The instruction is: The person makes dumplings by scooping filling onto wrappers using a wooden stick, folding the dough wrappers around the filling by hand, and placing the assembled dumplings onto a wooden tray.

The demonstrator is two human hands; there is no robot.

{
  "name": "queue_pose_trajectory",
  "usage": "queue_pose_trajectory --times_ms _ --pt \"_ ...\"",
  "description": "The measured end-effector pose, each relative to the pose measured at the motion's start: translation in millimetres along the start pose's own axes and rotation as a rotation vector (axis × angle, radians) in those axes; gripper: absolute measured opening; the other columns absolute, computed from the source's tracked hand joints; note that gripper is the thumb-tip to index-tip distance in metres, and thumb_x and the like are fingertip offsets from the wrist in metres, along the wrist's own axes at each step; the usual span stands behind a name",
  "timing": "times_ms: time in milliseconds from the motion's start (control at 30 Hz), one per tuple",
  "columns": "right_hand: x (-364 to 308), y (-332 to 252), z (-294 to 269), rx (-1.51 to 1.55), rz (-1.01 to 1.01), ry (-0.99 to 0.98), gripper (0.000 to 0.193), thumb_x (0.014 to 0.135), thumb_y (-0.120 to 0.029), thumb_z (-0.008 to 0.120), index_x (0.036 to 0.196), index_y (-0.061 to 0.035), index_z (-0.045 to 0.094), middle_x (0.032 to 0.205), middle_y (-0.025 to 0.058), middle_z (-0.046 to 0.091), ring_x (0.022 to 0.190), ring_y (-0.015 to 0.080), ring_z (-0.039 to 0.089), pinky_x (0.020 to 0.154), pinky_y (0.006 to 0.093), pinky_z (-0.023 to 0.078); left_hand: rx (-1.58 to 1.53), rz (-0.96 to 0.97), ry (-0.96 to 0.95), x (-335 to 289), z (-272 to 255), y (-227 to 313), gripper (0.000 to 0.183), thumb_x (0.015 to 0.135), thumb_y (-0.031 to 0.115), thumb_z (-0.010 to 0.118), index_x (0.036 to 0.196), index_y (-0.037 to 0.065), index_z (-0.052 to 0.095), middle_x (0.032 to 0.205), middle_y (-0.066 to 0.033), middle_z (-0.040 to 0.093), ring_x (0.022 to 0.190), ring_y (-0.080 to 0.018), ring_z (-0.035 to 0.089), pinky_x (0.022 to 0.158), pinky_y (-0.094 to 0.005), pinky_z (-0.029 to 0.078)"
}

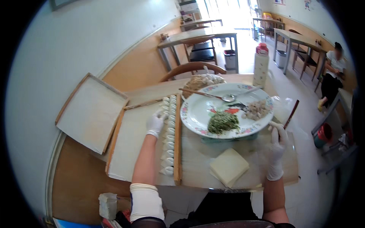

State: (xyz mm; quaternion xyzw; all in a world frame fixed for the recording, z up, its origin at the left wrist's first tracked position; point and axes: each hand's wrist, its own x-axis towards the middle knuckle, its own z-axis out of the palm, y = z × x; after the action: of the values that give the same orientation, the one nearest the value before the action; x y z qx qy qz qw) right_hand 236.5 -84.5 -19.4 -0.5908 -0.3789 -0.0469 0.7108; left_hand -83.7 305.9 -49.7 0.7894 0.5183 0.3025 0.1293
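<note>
My left hand (156,123), in a white glove, reaches into a wooden-edged tray (131,144). Its fingertips close on a small white wonton (165,113) at the left side of the rows of folded wontons (170,136). My right hand (278,142), also gloved, grips a brown wooden stick (292,114), which points up beside the plate's right edge. Square dough wrappers (229,167) lie stacked near the table's front. Behind them a big oval plate (195,123) with a floral rim carries green minced filling (223,122) and peeled shrimp (257,110).
A metal spoon (228,98) and a brown stick (199,93) rest across the plate. Behind it stand a bowl of minced filling (195,84) and a tall bottle (261,65). Another tray (91,114) leans at left. A person (334,72) sits far right.
</note>
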Motion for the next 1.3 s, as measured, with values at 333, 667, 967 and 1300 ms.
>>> queue_pose_trajectory --times_ms 333,667,967,1300 --pt "-3 -4 19 0.039 -0.136 -0.039 0.023 0.096 0.009 0.044 0.114 -0.0036 0.050 0.114 0.0090 0.061 0.079 0.0069 0.050 0.072 0.0229 0.044 -0.188 0.843 -0.356 -237 -47 211 0.024 0.075 0.015 0.078 0.096 0.006 0.072 0.098 -0.0085 0.068 0.088 -0.0315 0.065 0.078 -0.0412 0.054" --pt "16 -45 -35 -0.413 -0.148 -0.198 0.022 0.095 0.002 0.052 0.114 -0.0070 0.058 0.094 0.0123 0.072 0.068 0.0218 0.066 0.064 0.0320 0.051 -0.435 0.358 -0.664 -230 -4 210 0.019 0.081 0.010 0.071 0.098 0.002 0.066 0.097 -0.0107 0.067 0.089 -0.0241 0.066 0.075 -0.0328 0.054" --pt "63 -60 -23 -1.146 -0.392 -0.457 0.008 0.081 -0.010 0.062 0.087 -0.0125 0.067 0.078 0.0069 0.067 0.079 0.0256 0.070 0.064 0.0408 0.054 -0.321 0.582 -0.170 -276 12 203 0.054 0.076 0.004 0.073 0.128 0.007 0.060 0.106 -0.0085 0.068 0.101 -0.0349 0.062 0.088 -0.0444 0.048" --pt "66 -75 -20 -1.103 -0.387 -0.557 0.008 0.079 -0.010 0.062 0.085 -0.0115 0.068 0.078 0.0075 0.067 0.077 0.0280 0.070 0.066 0.0416 0.055 -0.483 0.673 -0.159 -271 15 203 0.036 0.069 -0.002 0.070 0.103 0.010 0.071 0.104 -0.0066 0.070 0.100 -0.0308 0.064 0.086 -0.0420 0.050"
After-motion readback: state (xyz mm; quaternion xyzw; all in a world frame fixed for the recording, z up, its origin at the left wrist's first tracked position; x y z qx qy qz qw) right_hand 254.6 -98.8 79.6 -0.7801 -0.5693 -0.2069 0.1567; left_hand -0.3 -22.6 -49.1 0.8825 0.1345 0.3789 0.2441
